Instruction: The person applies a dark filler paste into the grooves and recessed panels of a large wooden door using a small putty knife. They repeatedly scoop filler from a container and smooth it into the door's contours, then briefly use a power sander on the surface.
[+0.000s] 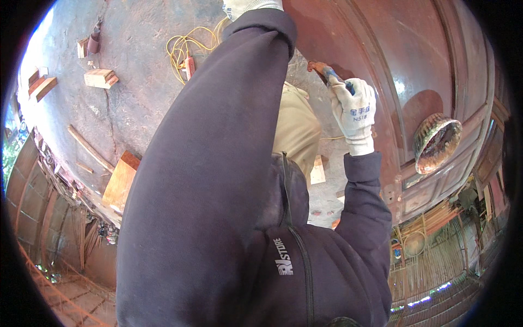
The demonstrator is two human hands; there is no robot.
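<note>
My right hand (pixel 351 111), in a white knit glove with blue fingertips, is closed around a reddish-brown, rag-like piece (pixel 315 66). That hand is beside the edge of a large glossy brown wooden panel (pixel 414 60) with raised mouldings. My left arm stretches far forward across the view. At the top edge only part of my left hand (pixel 253 5) shows, also in a white glove, near the panel's far left side. The picture cuts off its fingers, so whatever they touch is hidden. A stained round bowl (pixel 437 143) with brown residue inside stands on the panel at the right.
A yellow cord (pixel 182 46) with a red-and-white socket block (pixel 189 68) lies on the grey floor (pixel 136 32). Wooden blocks (pixel 101 78) and a stick (pixel 90 147) lie at the left, with a larger block (pixel 121 182) beside my left sleeve. Stacked timber (pixel 430 226) is behind at lower right.
</note>
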